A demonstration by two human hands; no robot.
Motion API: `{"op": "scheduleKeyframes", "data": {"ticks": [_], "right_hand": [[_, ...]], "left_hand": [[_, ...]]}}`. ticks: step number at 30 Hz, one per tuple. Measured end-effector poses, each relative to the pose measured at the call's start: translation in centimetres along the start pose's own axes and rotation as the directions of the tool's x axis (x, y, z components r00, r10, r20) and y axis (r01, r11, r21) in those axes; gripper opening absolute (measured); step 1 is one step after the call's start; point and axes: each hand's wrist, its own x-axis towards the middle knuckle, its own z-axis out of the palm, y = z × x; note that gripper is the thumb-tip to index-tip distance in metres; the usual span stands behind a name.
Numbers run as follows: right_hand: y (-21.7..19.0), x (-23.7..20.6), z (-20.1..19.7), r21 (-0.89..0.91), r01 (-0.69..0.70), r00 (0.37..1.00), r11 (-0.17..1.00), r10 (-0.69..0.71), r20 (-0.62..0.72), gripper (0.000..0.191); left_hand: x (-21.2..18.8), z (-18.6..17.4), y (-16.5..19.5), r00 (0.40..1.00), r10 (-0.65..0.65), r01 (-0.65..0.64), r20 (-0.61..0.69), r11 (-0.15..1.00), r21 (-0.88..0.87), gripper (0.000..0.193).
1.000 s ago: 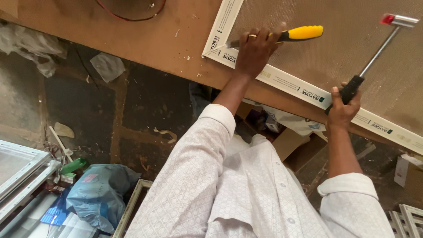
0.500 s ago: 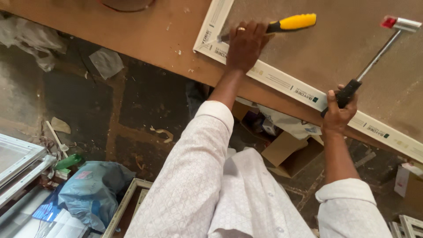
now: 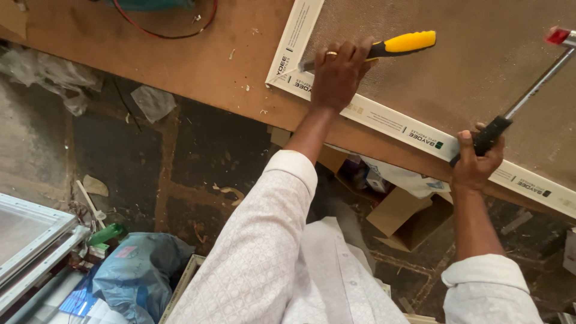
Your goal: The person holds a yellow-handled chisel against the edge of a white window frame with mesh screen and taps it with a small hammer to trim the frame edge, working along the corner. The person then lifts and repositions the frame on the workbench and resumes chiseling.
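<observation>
At the white frame's (image 3: 384,117) corner on the surface (image 3: 180,60), the left hand (image 3: 337,75) gripped a yellow-handled chisel (image 3: 408,43); at three o'clock, the right hand (image 3: 477,162) clutched a raised hammer (image 3: 528,90), blow not yet struck.

Down below the hands, an open cardboard box (image 3: 403,217) sits under the workbench edge (image 3: 180,66). Far to the left of them, crumpled clear plastic (image 3: 51,75) lies on the dark floor (image 3: 198,156). Lower left, well away, a blue bag (image 3: 135,273) slumps beside a white frame (image 3: 30,240). Up top, left of the hands, a red cable (image 3: 162,33) loops across the bench.
</observation>
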Motion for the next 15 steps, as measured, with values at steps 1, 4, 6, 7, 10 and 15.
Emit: {"op": "scheduleKeyframes", "data": {"ticks": [1, 4, 6, 7, 10, 15], "right_hand": [[0.3, 0.0, -0.2, 0.006, -0.001, 1.000, 1.000, 0.001, 0.003, 0.036], [1.0, 0.1, -0.6, 0.000, 0.001, 1.000, 1.000, -0.001, 0.010, 0.037], [1.3, 0.3, -0.7, -0.018, 0.019, 1.000, 1.000, -0.019, 0.002, 0.037], [1.3, 0.5, -0.7, -0.048, 0.036, 0.999, 0.998, -0.036, 0.009, 0.037], [1.1, 0.8, -0.5, -0.083, 0.061, 0.998, 0.995, -0.058, 0.032, 0.036], [0.5, 0.5, -0.3, 0.055, -0.013, 0.992, 0.998, 0.006, 0.125, 0.038]], "left_hand": [[-0.1, 0.1, 0.1, 1.000, 0.006, -0.005, -0.019, 1.000, 0.010, 0.041], [-0.3, 0.1, 0.1, 0.999, 0.003, -0.002, -0.048, 1.000, 0.019, 0.043], [-0.2, 0.1, 0.1, 0.999, -0.008, 0.009, -0.040, 1.000, 0.005, 0.043], [-0.1, 0.0, 0.1, 0.999, -0.019, 0.020, -0.036, 1.000, 0.005, 0.042], [0.3, 0.0, 0.2, 0.998, -0.048, 0.048, -0.033, 0.999, 0.004, 0.040], [0.6, 0.5, -0.1, 0.996, -0.046, 0.042, -0.074, 0.998, -0.048, 0.048]]}}
